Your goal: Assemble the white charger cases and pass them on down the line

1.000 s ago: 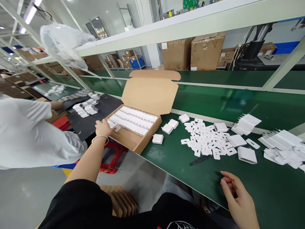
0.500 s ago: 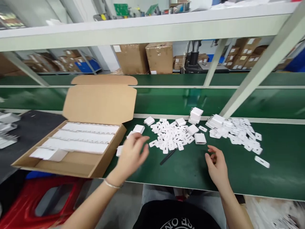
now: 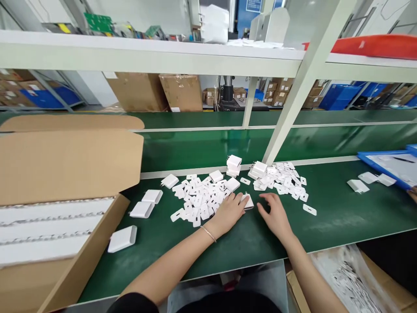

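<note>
My left hand (image 3: 228,211) lies at the right edge of a heap of small flat white pieces (image 3: 200,200) on the green bench. Its fingers are closed over a white charger (image 3: 249,202) that peeks out past the fingertips. My right hand (image 3: 275,214) rests just to the right of that charger, fingers apart and slightly curled, holding nothing. A second heap of white pieces (image 3: 285,179) lies behind the right hand. Short stacks of chargers (image 3: 233,164) stand between the two heaps.
An open cardboard box (image 3: 94,248) at the left holds rows of white chargers (image 3: 48,226). Loose chargers (image 3: 122,238) lie beside it. A slanted frame post (image 3: 293,100) rises behind the heaps. A blue tray (image 3: 386,167) and another person's hand (image 3: 413,194) sit at the far right.
My view has swung right, away from the box. My left hand left the box, crossed the heap and closed on a charger. My right hand moved forward beside it.
</note>
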{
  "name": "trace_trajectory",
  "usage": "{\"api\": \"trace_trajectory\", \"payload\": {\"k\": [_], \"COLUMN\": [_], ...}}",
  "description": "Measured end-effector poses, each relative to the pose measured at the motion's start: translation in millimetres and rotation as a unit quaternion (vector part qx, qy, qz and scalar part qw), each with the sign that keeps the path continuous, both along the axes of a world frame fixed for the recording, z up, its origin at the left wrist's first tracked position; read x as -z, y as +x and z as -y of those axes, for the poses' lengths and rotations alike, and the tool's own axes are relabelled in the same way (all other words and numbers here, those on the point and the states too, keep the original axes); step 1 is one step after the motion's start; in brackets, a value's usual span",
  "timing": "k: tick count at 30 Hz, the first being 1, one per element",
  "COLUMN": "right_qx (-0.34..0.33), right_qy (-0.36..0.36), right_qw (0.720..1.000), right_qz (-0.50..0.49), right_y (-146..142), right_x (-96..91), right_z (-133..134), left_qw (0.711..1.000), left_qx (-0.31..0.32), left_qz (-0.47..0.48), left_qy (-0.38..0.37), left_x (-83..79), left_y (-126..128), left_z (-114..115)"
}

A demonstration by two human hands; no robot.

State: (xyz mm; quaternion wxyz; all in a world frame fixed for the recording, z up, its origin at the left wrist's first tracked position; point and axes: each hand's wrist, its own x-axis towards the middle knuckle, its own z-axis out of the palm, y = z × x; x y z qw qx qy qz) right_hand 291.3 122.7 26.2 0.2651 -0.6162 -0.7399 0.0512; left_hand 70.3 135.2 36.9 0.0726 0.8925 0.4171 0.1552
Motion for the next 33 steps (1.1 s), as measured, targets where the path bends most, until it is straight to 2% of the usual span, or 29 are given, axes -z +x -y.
{"api": "trace_trajectory", "payload": {"k": [3,5,7,8,9,12,14,16,18,20,22,25,28,31,33], "right_qx": [0.066,0.081,0.072,0.063,0.055,0.036,0.027,-0.004,-0.067,-0.122,-0.150,-0.167,-0.177,-0.200,-0.208], "right_qy": [0.012,0.019,0.023,0.025,0.028,0.040,0.049,0.047,0.023,-0.013,-0.042,-0.045,-0.006,0.026,0.008], "right_qw": [0.997,0.995,0.995,0.995,0.995,0.996,0.997,0.999,0.988,0.961,0.941,0.937,0.946,0.949,0.942], "right_qz": [0.027,0.048,0.065,0.071,0.074,0.066,0.052,-0.008,-0.137,-0.247,-0.299,-0.303,-0.273,-0.244,-0.263], "right_y": [12.0,12.9,10.8,9.6,8.6,6.6,3.4,-4.2,-17.2,-34.4,-53.2,-79.7,-99.3,-108.9,-109.5], "right_x": [-6.2,-9.6,-13.5,-15.8,-18.4,-29.0,-39.5,-52.8,-67.2,-79.5,-86.7,-86.4,-77.8,-68.1,-62.3], "right_z": [-33.8,-52.7,-63.7,-65.9,-66.1,-57.7,-47.5,-36.4,-26.4,-18.7,-13.4,-8.8,-7.5,-10.1,-14.4], "left_qw": [1.000,0.999,0.989,0.972,0.943,0.826,0.772,0.743,0.736,0.738,0.735,0.734,0.737,0.739,0.738], "left_qx": [0.006,0.007,0.000,-0.006,-0.012,-0.025,-0.032,-0.038,-0.040,-0.039,-0.040,-0.050,-0.063,-0.079,-0.088], "left_qz": [0.018,0.034,0.113,0.178,0.251,0.419,0.477,0.518,0.548,0.573,0.594,0.608,0.610,0.614,0.618], "left_qy": [-0.015,-0.029,-0.097,-0.154,-0.220,-0.377,-0.419,-0.422,-0.396,-0.355,-0.323,-0.300,-0.284,-0.267,-0.257], "left_x": [-0.9,-3.2,-7.6,-10.4,-13.4,-21.6,-24.6,-24.7,-22.6,-19.0,-14.9,-9.4,-5.7,-3.7,-2.8], "left_y": [-4.0,-9.4,-18.0,-23.2,-28.8,-45.0,-52.8,-57.5,-59.4,-59.6,-59.0,-58.2,-58.6,-60.9,-63.3], "left_z": [2.7,3.5,3.8,4.0,4.6,9.3,14.6,19.8,23.1,23.8,22.8,21.0,20.5,20.8,21.1]}}
